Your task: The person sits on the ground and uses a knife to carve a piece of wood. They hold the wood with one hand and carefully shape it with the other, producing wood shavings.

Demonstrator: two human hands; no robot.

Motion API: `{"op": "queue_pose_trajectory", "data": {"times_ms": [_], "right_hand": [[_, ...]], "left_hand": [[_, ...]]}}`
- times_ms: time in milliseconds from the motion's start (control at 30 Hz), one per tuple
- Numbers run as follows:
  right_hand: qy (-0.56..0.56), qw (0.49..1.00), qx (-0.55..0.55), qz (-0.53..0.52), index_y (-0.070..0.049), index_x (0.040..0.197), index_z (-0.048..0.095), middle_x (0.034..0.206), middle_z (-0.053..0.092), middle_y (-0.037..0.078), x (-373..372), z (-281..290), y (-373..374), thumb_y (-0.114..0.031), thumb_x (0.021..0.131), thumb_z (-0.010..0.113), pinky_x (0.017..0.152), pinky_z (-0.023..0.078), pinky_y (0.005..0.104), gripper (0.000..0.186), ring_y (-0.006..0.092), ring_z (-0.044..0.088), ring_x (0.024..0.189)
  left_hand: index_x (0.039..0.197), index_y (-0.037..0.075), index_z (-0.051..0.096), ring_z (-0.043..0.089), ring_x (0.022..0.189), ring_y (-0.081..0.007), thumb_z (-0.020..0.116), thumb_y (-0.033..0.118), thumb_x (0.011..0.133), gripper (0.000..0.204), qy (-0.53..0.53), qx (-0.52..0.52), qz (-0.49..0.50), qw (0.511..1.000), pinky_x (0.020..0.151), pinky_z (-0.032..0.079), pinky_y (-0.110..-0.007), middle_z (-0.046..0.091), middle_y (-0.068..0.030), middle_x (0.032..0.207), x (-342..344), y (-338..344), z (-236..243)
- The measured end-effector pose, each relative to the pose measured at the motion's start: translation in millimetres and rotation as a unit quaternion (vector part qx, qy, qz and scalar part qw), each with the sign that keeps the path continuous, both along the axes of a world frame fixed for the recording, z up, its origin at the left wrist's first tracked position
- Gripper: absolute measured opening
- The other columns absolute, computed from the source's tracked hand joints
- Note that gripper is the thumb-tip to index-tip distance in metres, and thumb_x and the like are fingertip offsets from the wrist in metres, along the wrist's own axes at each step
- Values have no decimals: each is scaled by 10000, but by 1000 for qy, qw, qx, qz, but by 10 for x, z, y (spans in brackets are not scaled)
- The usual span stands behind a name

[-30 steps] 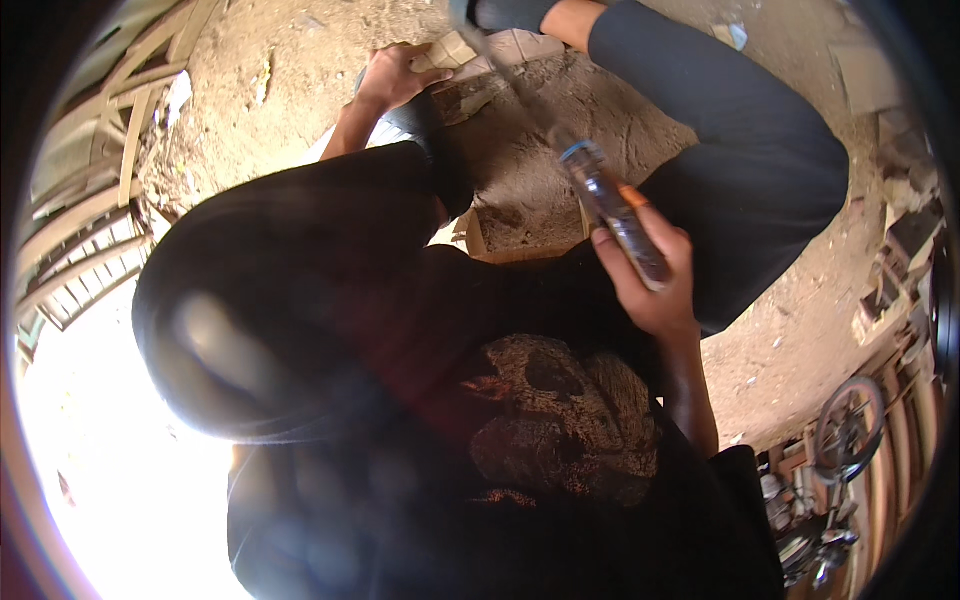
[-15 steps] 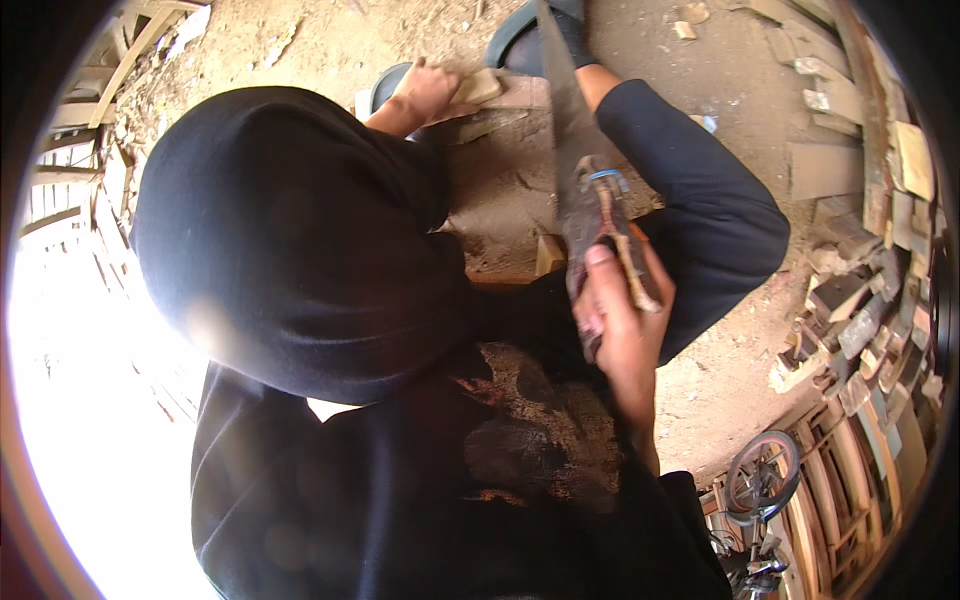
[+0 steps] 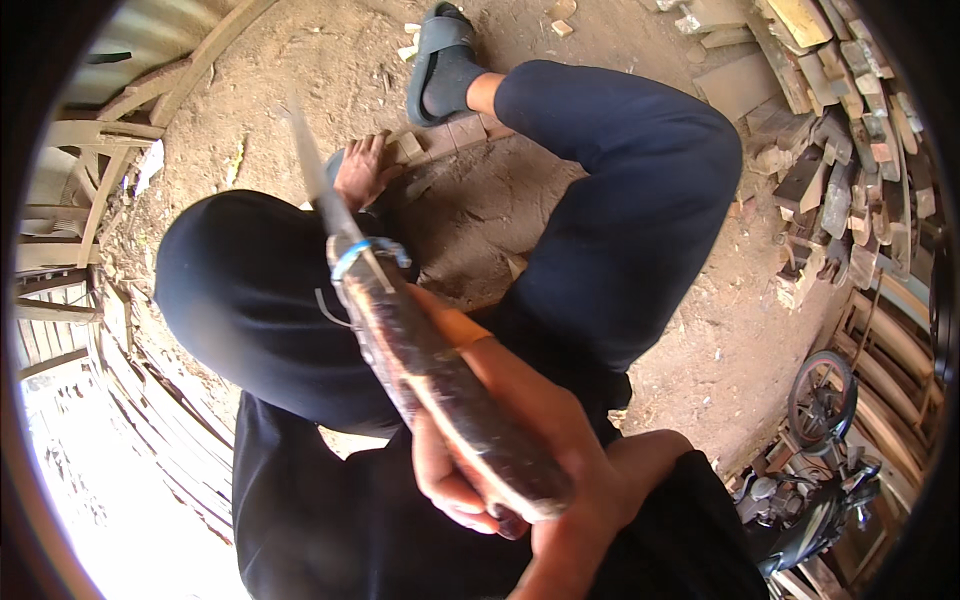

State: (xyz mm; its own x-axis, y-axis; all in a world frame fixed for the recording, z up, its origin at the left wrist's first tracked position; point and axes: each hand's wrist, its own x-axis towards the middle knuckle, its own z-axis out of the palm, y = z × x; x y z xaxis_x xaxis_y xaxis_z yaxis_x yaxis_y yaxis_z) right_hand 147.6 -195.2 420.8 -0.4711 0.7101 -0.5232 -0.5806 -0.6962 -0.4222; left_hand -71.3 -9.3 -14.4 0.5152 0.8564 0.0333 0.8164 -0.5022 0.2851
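My right hand (image 3: 545, 425) is wrapped round the worn dark handle of a handsaw (image 3: 440, 390), raised close to the view. Its blade (image 3: 315, 170) appears nearly edge-on and points to the far left, apart from the wood. Blue binding circles the front of the handle, and an orange band sits on my index finger. Low on the ground, my left hand (image 3: 362, 172) rests over a wooden board (image 3: 440, 143), fingers across its top. A small wood block (image 3: 405, 148) lies right beside those fingers. My sleeve and knee partly hide the board's left end.
My foot in a grey sandal (image 3: 440, 65) stands behind the board. Stacked wood offcuts (image 3: 840, 180) fill the right side. At lower right is a motorbike (image 3: 815, 490) near leaning planks. Timber framing (image 3: 150, 100) stands at far left, and wood scraps (image 3: 562, 27) lie on the dirt floor.
My right hand has lifted the handsaw toward me and leftward, turning its blade from upright to the far left. My left hand stays at the board as the view has shifted.
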Motion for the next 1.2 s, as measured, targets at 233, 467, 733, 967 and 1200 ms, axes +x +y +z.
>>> {"op": "queue_pose_trajectory", "data": {"times_ms": [233,467,733,967,1200], "right_hand": [[0,976,215,-16,61,1540,177,632,451,-13,-161,-76,-52,-442,695,721,497,390,229,1124,67,404,468],[-59,994,91,-13,89,1519,250,983,589,136,-143,-72,79,-221,976,588,408,356,210,712,57,430,461],[-453,836,310,16,71,1440,428,1063,667,144,287,-769,159,-83,934,671,666,471,230,582,97,584,744],[-508,818,246,109,91,1415,455,1142,692,224,904,-1159,-176,-36,924,633,856,528,292,538,202,706,984],[-483,851,181,96,79,1411,473,1144,692,214,863,-1157,-178,-23,922,615,879,518,299,520,209,694,1017]], "left_hand": [[1211,81,579,559,1105,-400,704,294,868,423,-119,-30,32,992,974,443,-478,580,-182,1169,-69,-31,90],[1293,56,505,526,1161,-395,805,308,765,658,-81,-47,65,993,1032,410,-478,530,-188,1249,55,-22,87],[1182,38,643,635,1023,-408,685,194,867,354,-265,-170,66,947,891,534,-442,651,-191,1137,49,134,-104],[1214,68,663,657,1064,-373,631,191,934,307,-168,-164,77,969,898,547,-424,652,-179,1211,40,188,447],[1170,36,675,676,1040,-368,601,239,967,296,-192,-223,76,953,892,549,-419,695,-203,1125,49,295,454]]}}
